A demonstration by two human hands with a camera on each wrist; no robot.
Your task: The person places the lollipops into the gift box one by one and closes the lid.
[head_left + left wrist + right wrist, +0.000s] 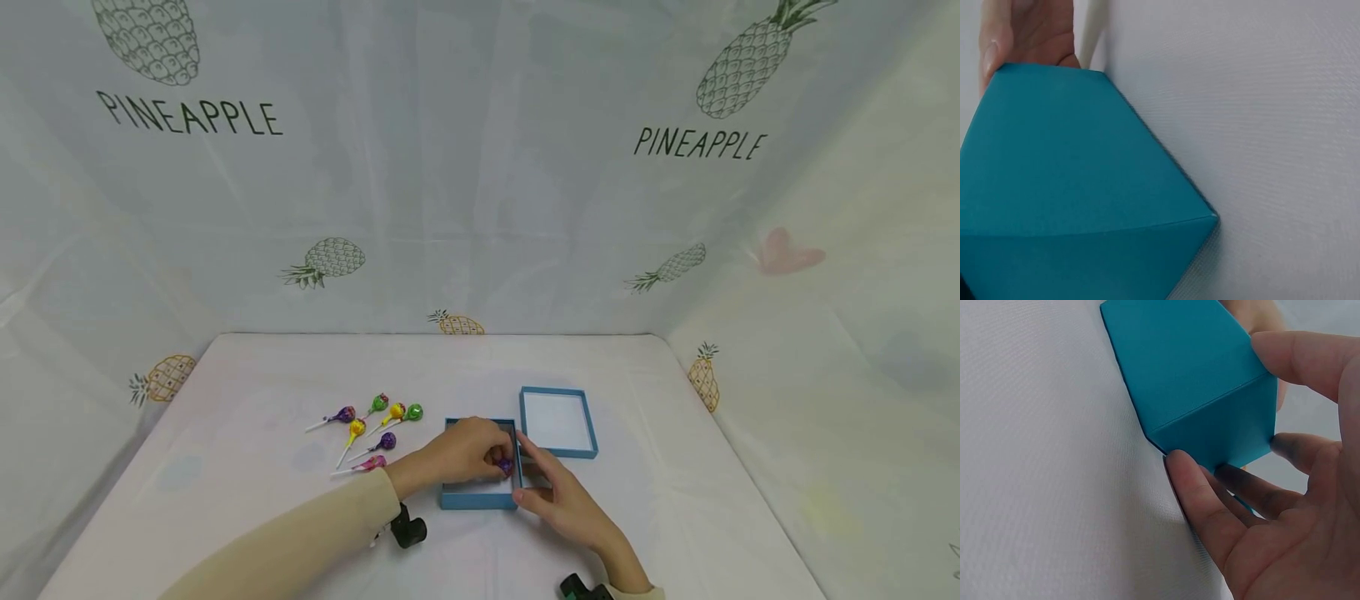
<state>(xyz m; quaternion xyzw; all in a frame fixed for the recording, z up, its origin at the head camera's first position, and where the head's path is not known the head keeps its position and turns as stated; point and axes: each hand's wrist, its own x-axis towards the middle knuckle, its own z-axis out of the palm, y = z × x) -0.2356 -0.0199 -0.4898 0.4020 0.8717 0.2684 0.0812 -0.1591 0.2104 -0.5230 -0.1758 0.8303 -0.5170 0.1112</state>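
A blue box point(480, 501) with a pale inside sits near the table's front. My left hand point(467, 451) reaches into it, and its curled fingers pinch a purple-wrapped lollipop point(505, 467) by the right wall. In the left wrist view the outer side of the box point(1066, 156) hides most of that hand. My right hand point(558, 492) rests against the box's right side, its fingers fairly straight. The right wrist view shows the thumb point(1297, 359) on the near upper corner and fingertips point(1182, 465) touching the side wall.
Several lollipops lie left of the box, among them a green one point(380, 403), a yellow one point(357, 428), a purple one point(386, 442) and a pink one point(372, 462). A blue-rimmed lid point(591, 423) lies behind the right hand. The white cloth-covered table point(247, 400) meets hanging pineapple-print curtains.
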